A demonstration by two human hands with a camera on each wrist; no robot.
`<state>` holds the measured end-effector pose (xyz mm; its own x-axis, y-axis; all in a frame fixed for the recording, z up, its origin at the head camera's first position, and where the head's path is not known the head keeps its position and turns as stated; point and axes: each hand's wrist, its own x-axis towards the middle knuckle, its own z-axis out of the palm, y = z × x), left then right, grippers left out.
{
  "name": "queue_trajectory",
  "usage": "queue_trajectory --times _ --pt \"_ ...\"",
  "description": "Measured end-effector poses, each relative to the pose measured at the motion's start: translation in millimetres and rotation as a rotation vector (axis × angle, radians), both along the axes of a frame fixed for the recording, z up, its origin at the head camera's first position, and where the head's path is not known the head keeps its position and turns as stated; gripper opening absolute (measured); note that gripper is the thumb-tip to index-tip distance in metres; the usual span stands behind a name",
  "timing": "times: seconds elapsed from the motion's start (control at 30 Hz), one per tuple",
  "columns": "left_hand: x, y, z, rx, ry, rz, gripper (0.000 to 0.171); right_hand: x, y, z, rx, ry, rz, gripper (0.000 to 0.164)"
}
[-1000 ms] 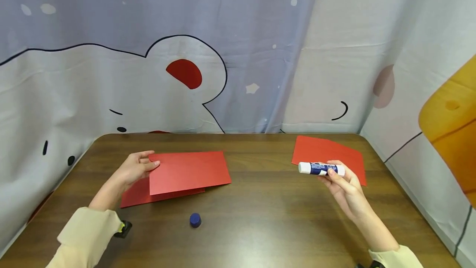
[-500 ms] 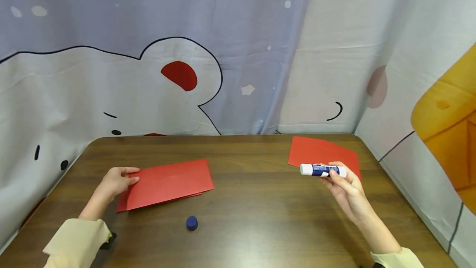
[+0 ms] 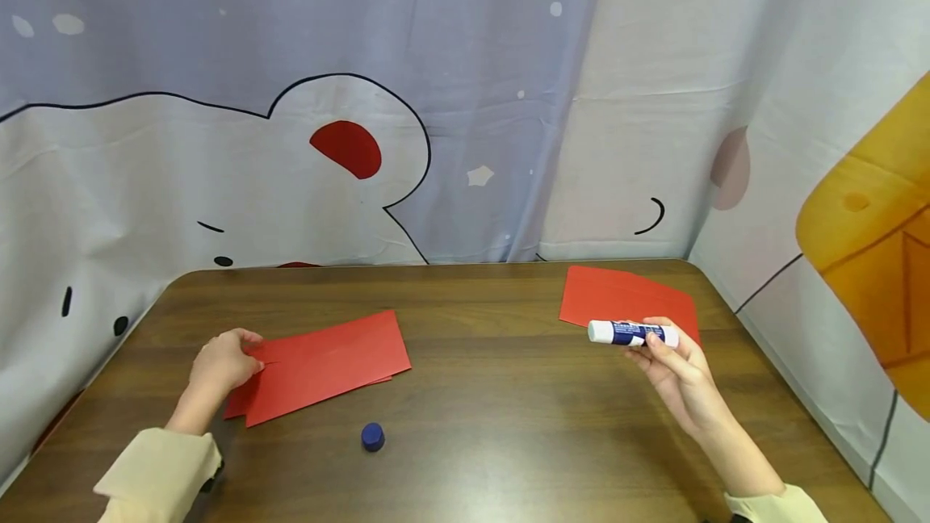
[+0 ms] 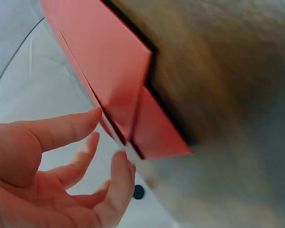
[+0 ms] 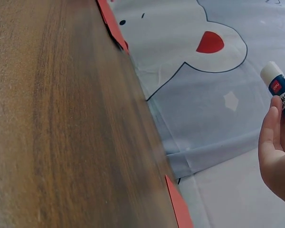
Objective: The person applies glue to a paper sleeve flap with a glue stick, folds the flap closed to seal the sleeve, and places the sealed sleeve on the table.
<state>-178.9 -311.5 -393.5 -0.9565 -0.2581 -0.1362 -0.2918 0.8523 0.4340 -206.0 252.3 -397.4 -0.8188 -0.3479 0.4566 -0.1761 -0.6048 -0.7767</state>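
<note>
On the left of the table, my left hand (image 3: 227,361) pinches the left end of a folded red paper (image 3: 330,366) between thumb and fingers. This paper lies over another red paper (image 4: 159,128), whose corner sticks out beneath it. In the left wrist view my thumb (image 4: 85,124) is right at the paper's edge, the other fingers curled just below. Off to the right, my right hand (image 3: 676,374) holds a blue and white glue stick (image 3: 632,334) sideways above the table. Its white end points left. A round dark blue cap (image 3: 373,437) stands near the middle front.
More red paper (image 3: 625,297) lies at the back right of the wooden table (image 3: 494,410), partly behind the glue stick and right hand. A printed curtain (image 3: 465,103) hangs along the table's back and sides.
My left hand has lowered the red paper from above the other one and shifted it left and toward me, so it now lies at a slant. My right hand keeps holding the glue stick, nearly still.
</note>
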Motion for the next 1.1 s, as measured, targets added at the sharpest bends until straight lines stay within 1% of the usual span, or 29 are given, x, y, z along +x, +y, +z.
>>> queue_trajectory --times 0.1,0.17,0.23,0.27,0.37,0.47,0.53,0.63,0.73,0.83,0.97,1.1 --pt "-2.0 18 5.9 -0.047 0.029 0.006 0.047 -0.8 1 -1.1 -0.021 0.005 0.015 0.034" --pt "-5.2 34 11.2 -0.052 0.048 0.0 0.049 -1.8 1 -2.0 -0.037 0.012 0.024 0.035" --pt "-10.0 53 17.8 -0.057 0.102 -0.03 0.049 -2.4 2 -2.5 -0.048 0.018 0.028 0.036" --pt "-13.0 63 20.8 -0.058 0.145 -0.053 0.047 -2.5 2 -2.6 -0.054 0.019 0.029 0.036" --pt "-23.8 97 30.3 -0.041 0.292 -0.131 0.041 -2.3 2 -2.0 -0.07 0.021 0.026 0.037" --pt "-35.0 134 40.4 0.002 0.394 -0.21 0.036 -1.8 0 1.4 -0.064 0.007 0.012 0.037" --pt "-42.8 159 47.2 0.01 0.423 -0.294 0.034 -2.1 -2 4.9 -0.048 -0.004 -0.006 0.037" --pt "-55.7 192 53.5 0.011 0.424 -0.449 0.032 -2.6 -6 11.8 -0.015 -0.029 -0.045 0.035" --pt "-68.2 220 52.0 0.014 0.402 -0.587 0.031 -2.7 -9 17.8 -0.005 -0.061 -0.079 0.034" --pt "-77.4 244 44.1 0.003 0.378 -0.674 0.032 -2.7 -11 21.8 -0.005 -0.09 -0.098 0.034" --pt "-87.8 274 29.2 -0.049 0.357 -0.763 0.033 -2.9 -13 24.9 -0.037 -0.092 -0.086 0.035" --pt "-99.5 303 16.3 -0.097 0.324 -0.809 0.035 -3.9 -12 28.8 -0.098 -0.076 -0.049 0.035"
